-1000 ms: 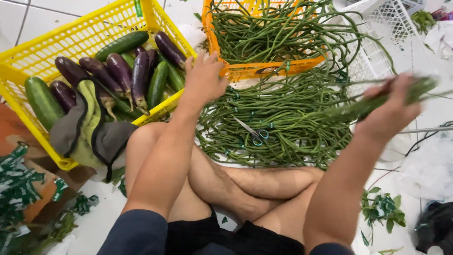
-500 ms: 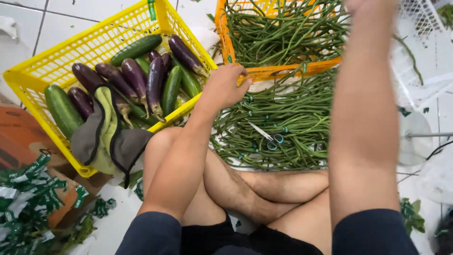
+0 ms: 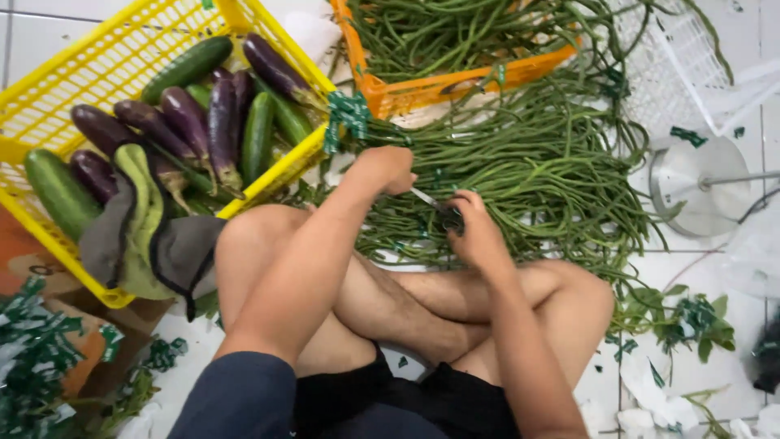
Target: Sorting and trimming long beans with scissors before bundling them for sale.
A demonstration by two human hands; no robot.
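Observation:
I sit cross-legged on a tiled floor in front of a heap of long green beans (image 3: pixel 536 171). My left hand (image 3: pixel 388 167) is closed in a fist around a bunch of these beans, just below a knot of green tape (image 3: pixel 348 114). My right hand (image 3: pixel 474 230) rests on the heap close to my knee and grips a pair of scissors (image 3: pixel 435 207). The blades point toward my left hand.
A yellow crate (image 3: pixel 57 57) at the left holds purple eggplants (image 3: pixel 187 118), cucumbers (image 3: pixel 57 191) and a grey-green cap (image 3: pixel 142 236). An orange crate (image 3: pixel 479 81) of long beans stands behind the heap. A white basket (image 3: pixel 674 65) and a round metal base (image 3: pixel 699 187) are at the right.
My right arm has come down from the orange crate to the scissors on the heap. My left hand has shifted from the crate's edge onto the beans and closed.

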